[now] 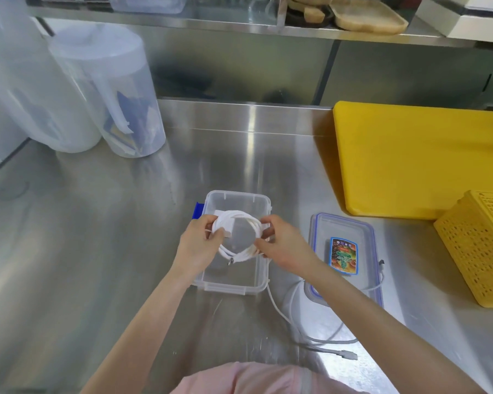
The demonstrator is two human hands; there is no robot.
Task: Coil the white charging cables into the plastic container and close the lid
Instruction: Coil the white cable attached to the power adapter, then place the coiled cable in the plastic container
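Lying loose on the steel counter (pixel 97 251) nearest the person, a second cable (pixel 310 334) points its plug right. Beyond, the left hand (pixel 199 243) and right hand (pixel 282 245) pinch a coiled white cable (pixel 239 223) over the open container (pixel 236 282), whose long axis runs away from the person; the lid (pixel 373 237) rests beside it on the right.

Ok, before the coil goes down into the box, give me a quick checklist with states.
1. Coil held by both hands, left hand, right hand: ok.
2. Coil over the open box: ok.
3. Box floor free: cannot tell; something white lies at the far end.
4. Second cable off the counter: not ok, lies loose.
5. Lid clear to pick up: not ok, cable crosses it.
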